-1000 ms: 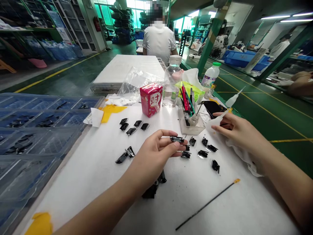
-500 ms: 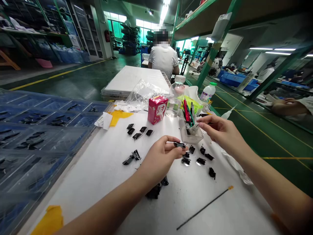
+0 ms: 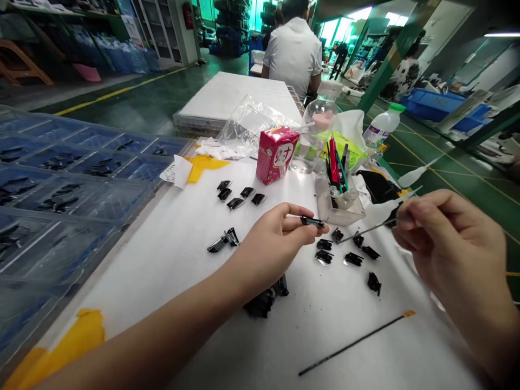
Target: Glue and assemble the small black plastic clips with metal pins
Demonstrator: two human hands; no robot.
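Snugly between the left fingers — one small black part

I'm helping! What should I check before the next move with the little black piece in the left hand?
1. Left hand pinching the small black piece: ok.
2. Right hand holding the thin pointed tool: ok.
3. Tool tip touching the piece: not ok, there is a gap between them.
4. Piece clean: cannot tell, it looks too small and dark.
5. Blue tray away from both hands: ok.
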